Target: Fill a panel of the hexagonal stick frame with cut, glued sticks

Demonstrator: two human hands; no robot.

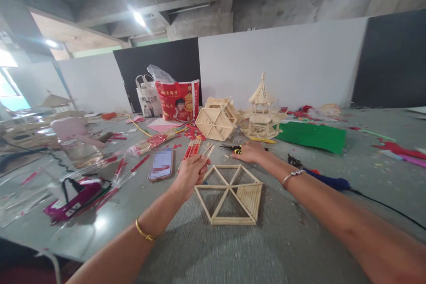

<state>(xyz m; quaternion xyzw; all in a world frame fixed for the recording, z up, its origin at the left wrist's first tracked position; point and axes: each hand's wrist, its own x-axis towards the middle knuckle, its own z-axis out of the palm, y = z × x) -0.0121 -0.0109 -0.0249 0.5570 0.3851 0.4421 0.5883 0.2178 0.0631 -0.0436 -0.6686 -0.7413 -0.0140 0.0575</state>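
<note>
My left hand [193, 172] is closed in a pinch around short wooden sticks [208, 150], held just above the table. Ahead and to the right, my right hand [251, 152] is closed over the yellow-and-black handles of a pair of pliers [235, 148], which point left and lie at table level. Its fingertips are partly hidden. Between my forearms a flat hexagonal stick frame [229, 186] lies on the table, split by spokes into triangles. Its right triangle is filled with parallel sticks; a few sticks line the front one.
Behind stand a hexagonal stick structure [216, 122] and a stick pagoda model [260, 117]. A phone [161, 164], red-marked chopsticks [192, 147] and a purple device [75, 199] lie left. A green sheet [313, 136] and a blue-handled corded tool [328, 180] are right. Bags [178, 100] stand behind.
</note>
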